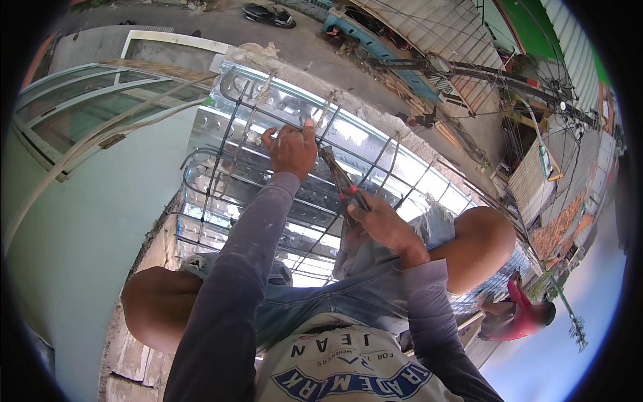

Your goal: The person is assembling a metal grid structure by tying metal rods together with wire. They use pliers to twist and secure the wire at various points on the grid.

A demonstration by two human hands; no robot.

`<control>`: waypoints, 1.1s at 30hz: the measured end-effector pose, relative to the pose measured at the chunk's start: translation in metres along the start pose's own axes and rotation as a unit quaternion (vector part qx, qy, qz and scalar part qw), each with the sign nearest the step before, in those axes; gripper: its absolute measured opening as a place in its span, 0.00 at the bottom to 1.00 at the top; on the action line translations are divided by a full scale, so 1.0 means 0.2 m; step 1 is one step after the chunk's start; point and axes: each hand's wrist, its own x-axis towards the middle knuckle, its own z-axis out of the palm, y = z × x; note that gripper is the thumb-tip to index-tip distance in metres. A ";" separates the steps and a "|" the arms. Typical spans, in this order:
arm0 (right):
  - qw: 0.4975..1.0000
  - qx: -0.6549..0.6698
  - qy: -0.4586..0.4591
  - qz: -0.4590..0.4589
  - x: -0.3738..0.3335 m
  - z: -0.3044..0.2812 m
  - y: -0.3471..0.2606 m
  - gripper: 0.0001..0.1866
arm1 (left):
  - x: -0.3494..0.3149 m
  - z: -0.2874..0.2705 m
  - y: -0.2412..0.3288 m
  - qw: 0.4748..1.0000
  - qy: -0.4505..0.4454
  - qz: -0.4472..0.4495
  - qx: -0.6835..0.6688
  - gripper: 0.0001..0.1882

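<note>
Just above centre, grips pincers (333,166) in the right hand (380,222), aiming them toward eleven o'clock at a steel bar grid (221,155). Holds the left hand (293,149) half curled over the grid, ten o'clock from the pincers; cannot tell if holding anything. Has shiny metal sheeting (351,137) beneath.

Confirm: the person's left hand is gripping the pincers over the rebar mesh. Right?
Wrong hand: the head view shows the right hand gripping the pincers over the rebar mesh, not the left hand.
</note>
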 end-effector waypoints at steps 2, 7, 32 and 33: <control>0.999 0.031 -0.010 0.028 0.00 0.00 -0.02 0.25 | 0.00 0.00 0.00 1.000 -0.014 -0.008 -0.003 0.38; 0.999 0.039 0.007 0.023 0.02 0.03 -0.05 0.21 | 0.00 -0.01 0.00 1.000 -0.006 -0.017 -0.016 0.37; 0.999 -0.019 -0.023 0.039 0.06 -0.13 -0.26 0.17 | -0.01 0.00 -0.02 0.987 0.100 -0.026 -0.121 0.31; 0.998 0.012 -0.052 0.019 0.05 -0.14 -0.27 0.16 | -0.01 0.01 -0.02 0.986 0.119 -0.017 -0.119 0.30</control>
